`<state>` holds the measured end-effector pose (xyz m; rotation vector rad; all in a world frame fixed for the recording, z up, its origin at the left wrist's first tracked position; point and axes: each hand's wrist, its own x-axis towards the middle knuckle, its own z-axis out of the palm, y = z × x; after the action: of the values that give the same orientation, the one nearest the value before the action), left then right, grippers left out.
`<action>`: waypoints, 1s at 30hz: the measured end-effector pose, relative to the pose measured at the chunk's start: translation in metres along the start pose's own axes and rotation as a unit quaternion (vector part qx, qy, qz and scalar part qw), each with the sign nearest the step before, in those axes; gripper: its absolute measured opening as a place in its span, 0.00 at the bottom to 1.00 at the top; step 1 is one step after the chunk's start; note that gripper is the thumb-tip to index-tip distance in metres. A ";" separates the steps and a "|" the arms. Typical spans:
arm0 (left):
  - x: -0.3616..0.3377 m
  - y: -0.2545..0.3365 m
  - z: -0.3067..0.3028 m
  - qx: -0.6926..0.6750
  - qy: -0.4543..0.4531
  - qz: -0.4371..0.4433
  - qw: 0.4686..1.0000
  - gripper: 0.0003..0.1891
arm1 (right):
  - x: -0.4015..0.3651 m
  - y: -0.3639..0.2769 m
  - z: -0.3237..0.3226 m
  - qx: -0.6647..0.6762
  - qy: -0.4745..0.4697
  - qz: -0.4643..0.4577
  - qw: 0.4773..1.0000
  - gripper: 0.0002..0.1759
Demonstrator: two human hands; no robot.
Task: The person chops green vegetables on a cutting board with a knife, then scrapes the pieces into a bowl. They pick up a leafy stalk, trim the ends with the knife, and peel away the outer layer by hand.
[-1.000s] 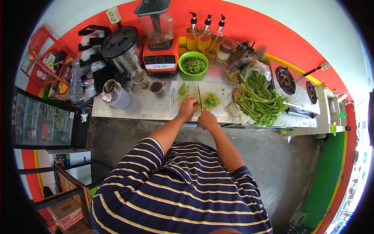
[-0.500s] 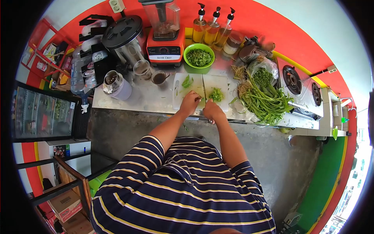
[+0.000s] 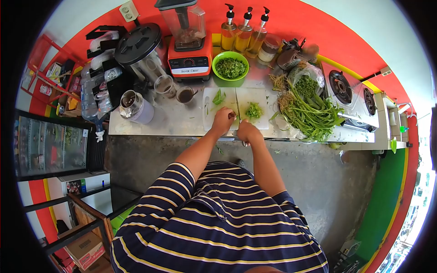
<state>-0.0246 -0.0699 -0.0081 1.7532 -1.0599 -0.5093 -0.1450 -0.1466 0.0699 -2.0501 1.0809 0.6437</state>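
Note:
A white cutting board (image 3: 259, 95) lies near the front edge of the metal counter. My right hand (image 3: 249, 131) is closed around the handle of a knife (image 3: 237, 105), whose blade points away from me across the board. Just left of the blade, my left hand (image 3: 223, 121) rests over the board with its fingers curled in; what they hold is hidden. To the right of the knife sits a small heap of chopped greens (image 3: 253, 110). A few whole leaves (image 3: 219, 97) lie on the board beyond my left hand.
Behind the board stand a green bowl of chopped greens (image 3: 231, 68), a red blender (image 3: 189, 61) and several pump bottles (image 3: 243, 36). A large bunch of leafy stalks (image 3: 312, 116) lies to the right, before a gas stove (image 3: 348, 93). Cups (image 3: 185, 94) stand at left.
The view has shifted slightly. Both hands stay at nearly the same place on the board, the knife still in my right hand. The chopped heap looks about the same.

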 end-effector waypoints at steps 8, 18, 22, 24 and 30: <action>-0.010 -0.004 0.000 0.022 0.024 0.040 0.999 0.06 | -0.006 -0.013 0.014 -0.044 0.099 0.023 0.994 0.21; -0.013 -0.005 0.002 0.009 0.045 0.049 0.998 0.06 | -0.010 -0.009 0.038 -0.046 0.115 0.020 0.992 0.22; -0.017 -0.005 0.000 -0.007 0.036 0.021 0.999 0.08 | -0.009 -0.013 0.021 -0.057 0.109 0.013 0.992 0.22; -0.020 0.001 -0.010 0.050 0.026 0.047 0.997 0.09 | -0.016 -0.012 0.021 -0.043 0.105 0.017 0.993 0.22; -0.022 0.000 -0.020 0.158 0.003 0.138 0.978 0.08 | -0.010 -0.011 0.047 -0.065 0.121 0.014 0.990 0.22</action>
<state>-0.0219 -0.0409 -0.0027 1.8345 -1.4145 -0.1663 -0.1455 -0.1007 0.0517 -2.2739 1.2364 0.4991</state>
